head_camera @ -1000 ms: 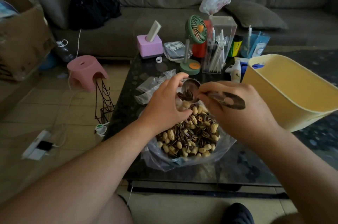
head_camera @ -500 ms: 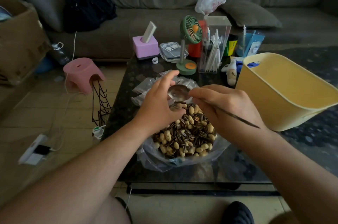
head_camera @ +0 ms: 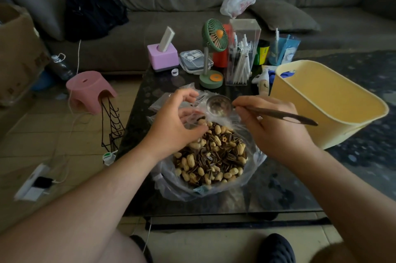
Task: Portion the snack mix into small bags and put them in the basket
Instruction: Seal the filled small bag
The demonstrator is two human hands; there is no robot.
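A big clear plastic bag (head_camera: 169, 185) full of snack mix (head_camera: 212, 155), peanuts and striped sunflower seeds, lies open on the dark glass table (head_camera: 278, 194). My left hand (head_camera: 173, 121) holds a small clear bag (head_camera: 192, 120) over the far edge of the mix, fingers curled round it; some mix shows inside. My right hand (head_camera: 272, 127) pinches the handle of a metal spoon (head_camera: 218, 105), whose bowl looks empty and hovers beside the small bag. The yellow basket (head_camera: 317, 125) stands to the right, nothing visible inside it.
More small clear bags (head_camera: 158, 105) lie behind my left hand. At the table's back stand a pink tissue box (head_camera: 162, 58), a green desk fan (head_camera: 214, 52), a clear pen holder (head_camera: 242, 56) and cups. A pink stool (head_camera: 90, 89) and wire rack (head_camera: 111, 125) are on the left floor.
The spoon carried mix a second ago and its bowl now looks empty and level. My left hand has dropped slightly with the small bag, toward the pile.
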